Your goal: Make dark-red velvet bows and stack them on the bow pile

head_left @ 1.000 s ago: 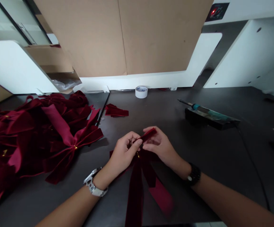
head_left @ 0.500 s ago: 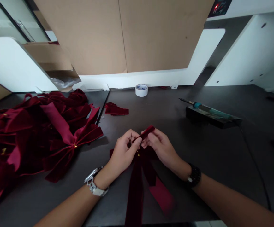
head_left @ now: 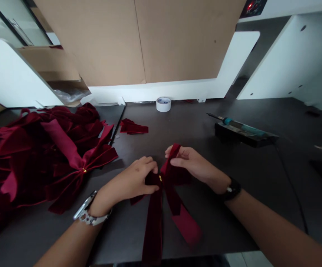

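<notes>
A dark red velvet bow (head_left: 165,193) lies on the table under both hands, with a small gold wire at its knot and long tails running toward me. My left hand (head_left: 130,181) is curled over the bow's left side, its fingers closed on the velvet beside the knot. My right hand (head_left: 190,161) pinches the bow's raised upper loop between thumb and fingers. The left loop is mostly hidden under my left hand. A finished-looking velvet bow (head_left: 80,167) lies on top of a heap of similar bows (head_left: 16,148) to the left of my left hand.
The dark tabletop (head_left: 233,222) holds a soldering iron on a black stand (head_left: 244,133) at right, with a black cable trailing toward me. Velvet scraps (head_left: 133,127), a white tape roll (head_left: 163,104) and a thin black strip (head_left: 118,124) lie farther back.
My hands have moved apart, and my left hand has slid left and flattened over the bow. The small velvet piece pinched between them earlier has gone from view, and a loop now stands in my right hand.
</notes>
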The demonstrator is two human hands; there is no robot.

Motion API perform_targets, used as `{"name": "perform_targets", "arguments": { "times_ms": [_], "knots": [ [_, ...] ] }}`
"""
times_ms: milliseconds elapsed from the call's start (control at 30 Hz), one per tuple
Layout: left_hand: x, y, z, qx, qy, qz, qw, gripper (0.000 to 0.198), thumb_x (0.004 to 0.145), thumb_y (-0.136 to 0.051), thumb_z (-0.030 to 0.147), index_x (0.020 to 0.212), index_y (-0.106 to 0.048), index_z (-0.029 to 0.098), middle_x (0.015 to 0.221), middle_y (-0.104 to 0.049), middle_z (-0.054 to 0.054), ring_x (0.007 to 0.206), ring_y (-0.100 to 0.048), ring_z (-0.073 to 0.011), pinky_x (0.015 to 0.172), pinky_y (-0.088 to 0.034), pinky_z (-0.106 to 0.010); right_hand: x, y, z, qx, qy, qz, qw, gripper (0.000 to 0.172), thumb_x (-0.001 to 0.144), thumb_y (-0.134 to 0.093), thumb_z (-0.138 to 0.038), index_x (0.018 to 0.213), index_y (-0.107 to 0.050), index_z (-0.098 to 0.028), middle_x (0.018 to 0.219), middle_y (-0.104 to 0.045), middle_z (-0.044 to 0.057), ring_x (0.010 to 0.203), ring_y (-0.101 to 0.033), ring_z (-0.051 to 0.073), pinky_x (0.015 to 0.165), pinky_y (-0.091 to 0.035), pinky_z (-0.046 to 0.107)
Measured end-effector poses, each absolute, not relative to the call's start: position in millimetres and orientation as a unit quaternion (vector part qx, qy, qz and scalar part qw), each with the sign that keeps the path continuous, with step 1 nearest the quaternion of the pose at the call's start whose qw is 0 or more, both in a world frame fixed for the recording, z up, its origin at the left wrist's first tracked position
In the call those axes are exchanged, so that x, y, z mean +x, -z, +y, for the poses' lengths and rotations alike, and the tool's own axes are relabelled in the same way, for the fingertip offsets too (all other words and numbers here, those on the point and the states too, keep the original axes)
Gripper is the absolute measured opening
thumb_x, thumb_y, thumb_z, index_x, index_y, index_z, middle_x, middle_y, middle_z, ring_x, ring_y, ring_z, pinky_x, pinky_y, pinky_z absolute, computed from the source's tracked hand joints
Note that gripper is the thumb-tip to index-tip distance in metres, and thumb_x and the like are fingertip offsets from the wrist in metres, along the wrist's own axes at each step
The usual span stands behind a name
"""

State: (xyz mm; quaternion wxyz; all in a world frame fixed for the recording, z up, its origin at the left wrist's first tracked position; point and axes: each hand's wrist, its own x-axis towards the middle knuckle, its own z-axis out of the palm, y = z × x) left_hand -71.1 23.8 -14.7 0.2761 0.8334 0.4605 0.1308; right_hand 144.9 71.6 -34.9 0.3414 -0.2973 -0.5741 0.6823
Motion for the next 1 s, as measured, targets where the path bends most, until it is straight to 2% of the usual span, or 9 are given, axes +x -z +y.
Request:
{"name": "perform_targets", "arguments": {
  "times_ms": [100, 200, 300, 433, 600, 733, 867, 1000],
  "knots": [
    [-63, 16, 24, 0.794, -0.172, 0.463, 0.354, 0.019, 0.074, -0.061, 0.018, 0.087, -0.047, 0.02, 0.082, -0.054, 0.002, 0.071, -0.048, -0.0141, 0.067, -0.039, -0.027, 145, 32, 71, -0.255, -0.64, -0.671, 0.274, 0.02, 0.075, -0.071, -0.035, 0.075, -0.063, -0.017, 0.106, -0.056, 0.004, 0.092, -0.057, 0.015, 0.085, -0.046, 0.031],
    [-56, 17, 24, 0.75, -0.219, 0.46, 0.423, 0.017, 0.076, -0.055, 0.019, 0.087, -0.043, 0.02, 0.077, -0.049, 0.004, 0.067, -0.044, -0.0116, 0.062, -0.036, -0.024, 144, 35, 72, -0.24, -0.607, -0.716, 0.248, 0.022, 0.081, -0.066, -0.038, 0.079, -0.061, -0.017, 0.1, -0.056, 0.004, 0.095, -0.056, 0.017, 0.09, -0.044, 0.034],
    [-54, 20, 24, 0.707, -0.264, 0.443, 0.484, 0.017, 0.075, -0.05, 0.017, 0.086, -0.038, 0.021, 0.077, -0.043, 0.005, 0.069, -0.042, -0.011, 0.062, -0.037, -0.023, 144, 39, 73, -0.242, -0.609, -0.717, 0.238, 0.023, 0.084, -0.062, -0.039, 0.086, -0.058, -0.017, 0.094, -0.059, 0.004, 0.089, -0.057, 0.017, 0.089, -0.044, 0.035],
    [-54, 23, 23, 0.648, -0.262, 0.435, 0.567, 0.017, 0.078, -0.047, 0.02, 0.089, -0.034, 0.022, 0.078, -0.042, 0.006, 0.066, -0.042, -0.0098, 0.059, -0.038, -0.022, 145, 41, 73, -0.256, -0.602, -0.72, 0.23, 0.023, 0.086, -0.06, -0.039, 0.09, -0.056, -0.016, 0.091, -0.059, 0.004, 0.087, -0.056, 0.017, 0.085, -0.044, 0.034],
    [-56, 24, 25, 0.649, -0.241, 0.425, 0.583, 0.018, 0.078, -0.05, 0.02, 0.091, -0.037, 0.021, 0.08, -0.041, 0.006, 0.065, -0.039, -0.008, 0.057, -0.036, -0.02, 146, 38, 73, -0.254, -0.58, -0.74, 0.228, 0.02, 0.084, -0.061, -0.035, 0.084, -0.054, -0.017, 0.089, -0.055, 0.002, 0.086, -0.054, 0.016, 0.084, -0.044, 0.032],
    [-56, 21, 24, 0.614, -0.233, 0.44, 0.612, 0.024, 0.077, -0.051, 0.02, 0.096, -0.036, 0.022, 0.078, -0.046, 0.006, 0.058, -0.038, -0.0069, 0.051, -0.031, -0.019, 146, 37, 72, -0.254, -0.552, -0.756, 0.245, 0.018, 0.085, -0.061, -0.034, 0.079, -0.053, -0.018, 0.088, -0.053, 0.002, 0.086, -0.053, 0.016, 0.082, -0.044, 0.03],
    [-53, 14, 22, 0.58, -0.266, 0.455, 0.621, 0.033, 0.081, -0.051, 0.024, 0.112, -0.04, 0.024, 0.091, -0.055, 0.002, 0.069, -0.05, -0.0096, 0.06, -0.04, -0.021, 146, 35, 72, -0.255, -0.534, -0.764, 0.258, 0.019, 0.085, -0.061, -0.034, 0.078, -0.051, -0.019, 0.086, -0.051, 0.001, 0.084, -0.052, 0.015, 0.079, -0.043, 0.029],
    [-51, 14, 22, 0.587, -0.274, 0.442, 0.62, 0.038, 0.082, -0.059, 0.033, 0.113, -0.04, 0.023, 0.099, -0.059, -0.002, 0.085, -0.057, -0.014, 0.075, -0.046, -0.028, 146, 33, 71, -0.247, -0.505, -0.785, 0.258, 0.019, 0.086, -0.059, -0.033, 0.076, -0.052, -0.018, 0.086, -0.048, 0.001, 0.082, -0.05, 0.014, 0.079, -0.041, 0.028]
  ]
}}
